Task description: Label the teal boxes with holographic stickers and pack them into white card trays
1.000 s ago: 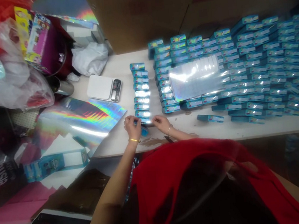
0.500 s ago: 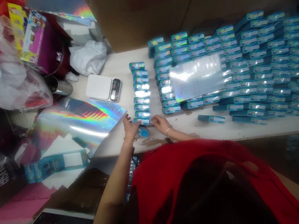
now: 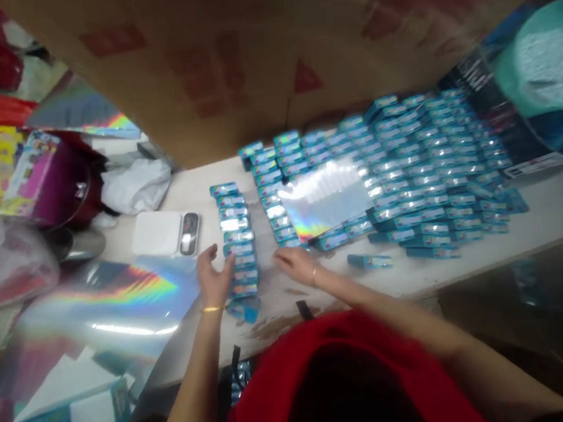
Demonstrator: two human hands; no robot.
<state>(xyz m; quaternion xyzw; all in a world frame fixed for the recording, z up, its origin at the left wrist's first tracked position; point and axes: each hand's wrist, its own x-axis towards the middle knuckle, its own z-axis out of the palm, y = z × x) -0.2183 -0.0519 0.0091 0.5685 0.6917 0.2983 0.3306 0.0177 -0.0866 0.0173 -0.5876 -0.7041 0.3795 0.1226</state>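
My left hand (image 3: 214, 280) is at the left side of a short column of small blue boxes (image 3: 237, 237), its thumb and fingers apart. The thumb tip is close to one box; whether it touches is too blurred to tell. To the right of this column, over the bare table strip, my right hand (image 3: 293, 265) has its fingers curled together. Anything between those fingers is hidden. At the near end of the column lies a blue piece (image 3: 244, 310), tilted and blurred. Many similar blue boxes (image 3: 409, 184) stand in packed rows to the right, with a shiny holographic sheet (image 3: 327, 196) lying on top.
A white scale (image 3: 158, 233) stands left of the column, with a large holographic sheet (image 3: 120, 302) before it. A tall cardboard carton (image 3: 255, 59) backs the table (image 3: 557, 209). One blue box (image 3: 370, 261) lies apart near the front. Bags and a purple box (image 3: 39, 176) crowd the left.
The view has swung to the right and up. My hands have drawn apart: the left one sits farther up along the column's side, the right one away from the boxes.
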